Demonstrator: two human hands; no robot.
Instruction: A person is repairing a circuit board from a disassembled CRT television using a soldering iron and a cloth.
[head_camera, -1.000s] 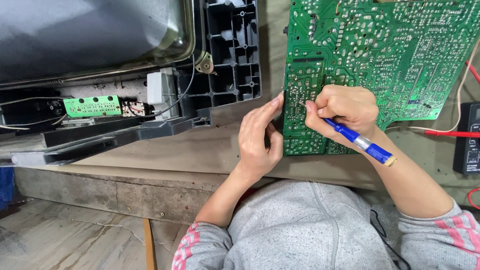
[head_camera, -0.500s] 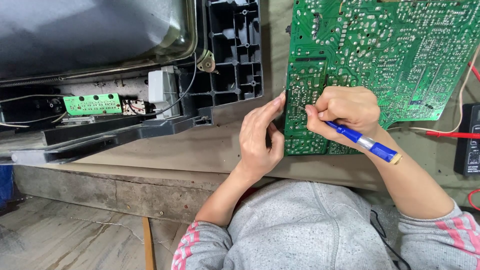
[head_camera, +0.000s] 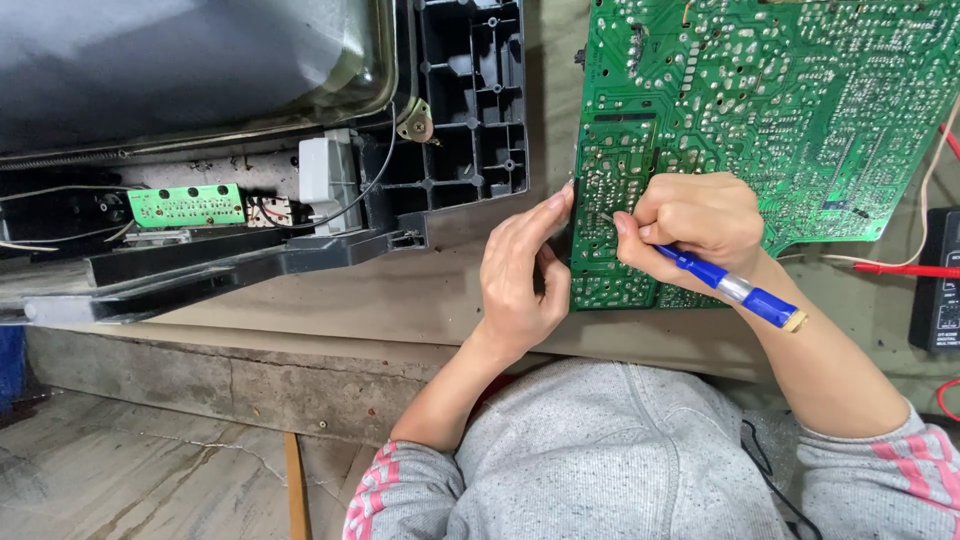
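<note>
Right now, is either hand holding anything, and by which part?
The right hand grips a blue-handled tool near its front end, tip against the green circuit board. The left hand holds nothing; its fingertips press the board's left edge.

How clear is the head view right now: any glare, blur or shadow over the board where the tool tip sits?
Head view: sharp and evenly lit on the green circuit board; no motion blur on the right hand or blue-handled tool; the left hand casts only soft shadow; mild sheen on the grey tube glass; straight edges bow slightly, wide-angle.
</note>
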